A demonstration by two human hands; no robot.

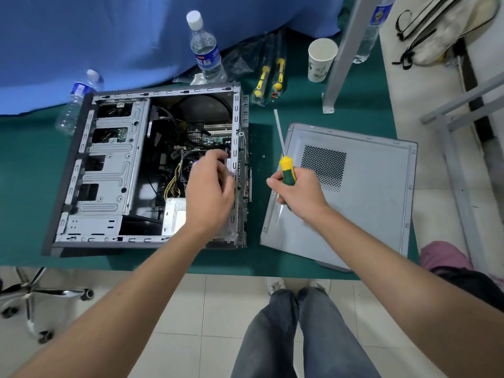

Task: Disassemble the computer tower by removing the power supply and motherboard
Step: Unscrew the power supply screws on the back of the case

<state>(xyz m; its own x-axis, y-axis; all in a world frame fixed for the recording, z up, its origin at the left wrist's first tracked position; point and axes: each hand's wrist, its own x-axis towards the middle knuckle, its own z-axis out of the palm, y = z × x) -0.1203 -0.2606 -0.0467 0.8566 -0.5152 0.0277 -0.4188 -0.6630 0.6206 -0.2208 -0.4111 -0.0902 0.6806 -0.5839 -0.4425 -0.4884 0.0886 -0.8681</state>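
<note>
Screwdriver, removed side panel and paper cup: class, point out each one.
screwdriver (288, 170), head view, on its green-and-yellow handle.
removed side panel (368, 203), head view, on its bare metal face.
paper cup (320, 61), head view, on its outer wall.

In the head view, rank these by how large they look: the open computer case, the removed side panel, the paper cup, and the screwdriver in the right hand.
1. Computer case, largest.
2. Side panel, somewhat smaller.
3. Screwdriver, long but thin; right hand hides part of its handle.
4. Paper cup, though farther away, so uncertain against the screwdriver.
</note>
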